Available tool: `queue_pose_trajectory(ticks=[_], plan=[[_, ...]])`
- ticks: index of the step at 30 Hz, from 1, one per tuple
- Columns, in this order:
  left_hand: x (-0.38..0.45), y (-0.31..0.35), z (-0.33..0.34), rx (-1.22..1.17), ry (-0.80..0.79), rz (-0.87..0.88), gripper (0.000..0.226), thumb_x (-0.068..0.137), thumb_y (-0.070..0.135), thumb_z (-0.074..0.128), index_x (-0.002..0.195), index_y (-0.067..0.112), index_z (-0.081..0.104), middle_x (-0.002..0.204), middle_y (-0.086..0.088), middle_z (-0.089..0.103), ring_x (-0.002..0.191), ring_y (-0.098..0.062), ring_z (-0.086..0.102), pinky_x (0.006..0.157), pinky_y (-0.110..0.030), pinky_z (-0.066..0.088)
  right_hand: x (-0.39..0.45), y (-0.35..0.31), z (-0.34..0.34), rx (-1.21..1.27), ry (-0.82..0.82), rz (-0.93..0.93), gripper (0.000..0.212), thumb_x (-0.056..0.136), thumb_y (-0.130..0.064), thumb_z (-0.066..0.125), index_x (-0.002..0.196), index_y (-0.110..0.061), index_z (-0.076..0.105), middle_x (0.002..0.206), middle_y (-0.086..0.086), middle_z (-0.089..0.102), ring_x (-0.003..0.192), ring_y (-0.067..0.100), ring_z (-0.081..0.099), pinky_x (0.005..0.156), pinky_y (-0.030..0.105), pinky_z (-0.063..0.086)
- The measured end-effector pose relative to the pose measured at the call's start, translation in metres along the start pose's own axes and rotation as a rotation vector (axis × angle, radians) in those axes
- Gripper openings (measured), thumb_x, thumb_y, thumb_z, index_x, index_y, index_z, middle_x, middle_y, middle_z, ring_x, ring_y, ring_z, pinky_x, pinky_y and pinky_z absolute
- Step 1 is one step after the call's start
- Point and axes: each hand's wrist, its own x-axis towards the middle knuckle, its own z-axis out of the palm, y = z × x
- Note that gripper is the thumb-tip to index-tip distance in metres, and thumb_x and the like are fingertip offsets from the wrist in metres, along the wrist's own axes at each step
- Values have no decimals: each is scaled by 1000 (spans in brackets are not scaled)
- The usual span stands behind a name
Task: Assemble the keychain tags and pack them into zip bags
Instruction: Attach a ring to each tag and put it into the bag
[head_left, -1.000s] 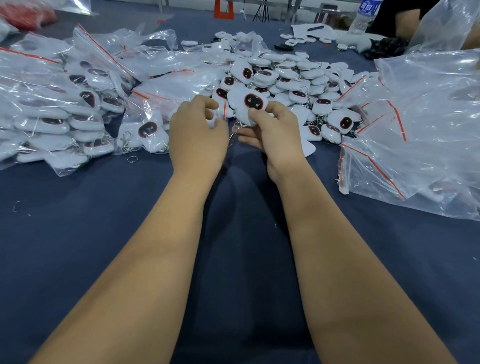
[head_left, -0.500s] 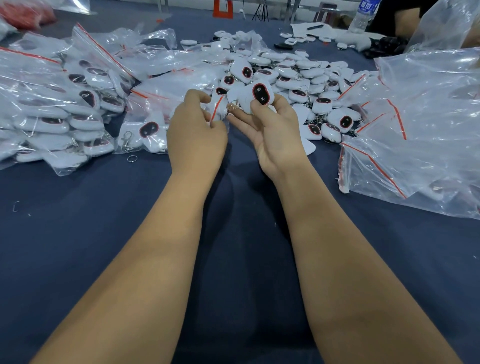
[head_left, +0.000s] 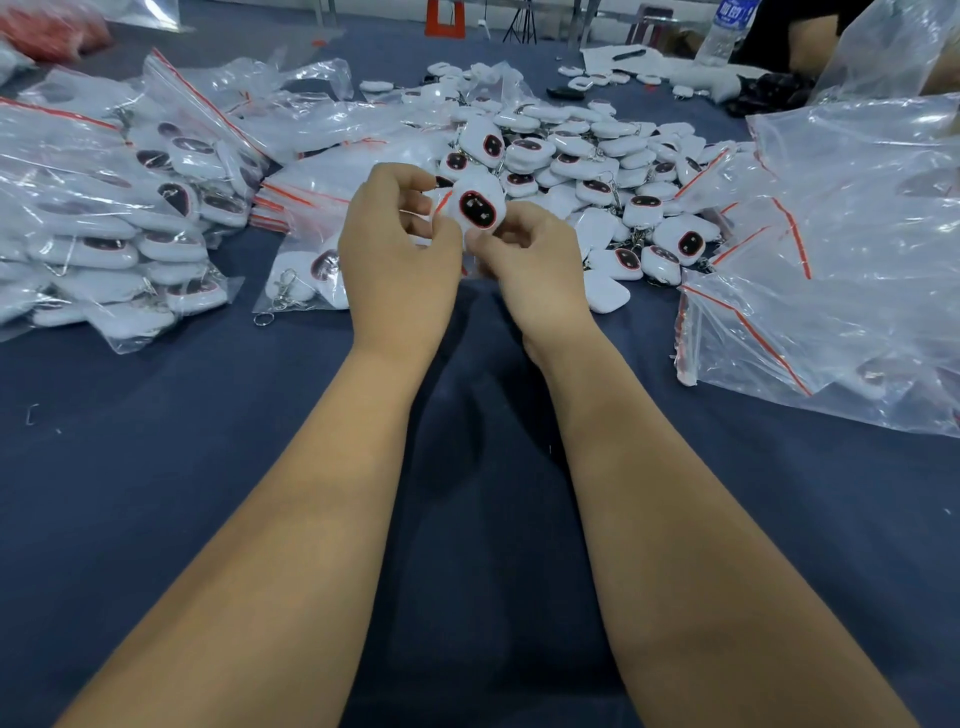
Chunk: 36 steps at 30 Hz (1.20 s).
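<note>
Hands, left (head_left: 397, 260) and right (head_left: 530, 265), pinch one white tag (head_left: 478, 205) above bare blue cloth (head_left: 156, 467).

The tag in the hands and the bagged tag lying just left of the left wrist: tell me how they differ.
The held tag is bare, lifted off the table between the left hand and right hand; the bagged tag lies on the cloth inside a zip bag. The held tag's dark face shows fully; the bagged one's is partly hidden. Both are white with a red-rimmed dark oval.

White keychain tags (head_left: 478, 205) bear red-rimmed black ovals; clear zip bags (head_left: 852, 244) have red strips; tablecloth (head_left: 156, 441) navy.
</note>
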Motion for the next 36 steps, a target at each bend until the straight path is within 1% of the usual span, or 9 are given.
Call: queue_pose_trajectory(ticks=[3,7,11,15,19,21,26,31,36], plan=[[-1,1,0,0,25,62,21,82,9,58,96,24,56,97,2,61,76,0,54,70,-12,44,1,0,3,-300,-53,-93,50,91,-18,63,45,-35,55,67,-2,41,69,13,36,65,25,35],[-3,-1,2,34,-74,117,22,80,10,55,98,23,57,98,2,60,79,-7,55,72,-16,45,-4,1,10,-539,-120,-22,35,97,-23,52,62,-27,49,89,-6,36,109,30,42,99,42,38],[-3,-6,5,126,-186,114,21,82,10,53,94,27,56,99,8,52,75,5,51,70,-6,39,-1,4,8,-579,-115,-64,43,94,-14,53,60,-37,40,93,-2,45,107,31,48,90,41,42],[-1,-8,6,144,-202,116,24,84,6,53,93,28,55,98,10,49,74,7,50,69,-5,38,6,7,2,-635,-60,-119,46,92,-16,53,51,-34,43,82,9,43,85,24,36,71,31,33],[-2,-10,7,188,-264,84,25,83,7,53,92,30,56,92,12,48,75,1,49,68,-8,39,3,11,1,-1028,-204,-78,20,97,-22,43,98,-29,62,120,8,46,113,30,36,95,36,29],[-1,-13,7,225,-291,55,22,87,8,51,92,29,57,90,12,45,76,-3,50,68,-14,40,2,12,2,-1087,-260,-99,30,98,-23,41,122,-28,59,131,6,41,122,31,32,101,37,24],[2,-15,9,443,-267,61,29,90,8,45,109,20,64,107,2,47,88,-13,46,63,-22,30,3,3,0,-914,-72,-142,33,95,-19,46,117,-27,69,119,9,52,117,29,44,98,37,38],[1,-18,5,640,-285,69,29,85,2,51,106,13,68,118,-10,46,112,-28,45,75,-30,34,0,3,-11,-1087,223,-78,36,82,-12,50,116,-18,60,128,7,45,120,30,38,95,33,25],[5,-21,0,821,-218,-47,31,81,2,53,109,6,65,126,-16,38,118,-35,34,88,-30,35,1,7,-16,-1124,172,96,38,85,-18,50,123,-15,52,133,10,42,126,30,35,101,40,26]])
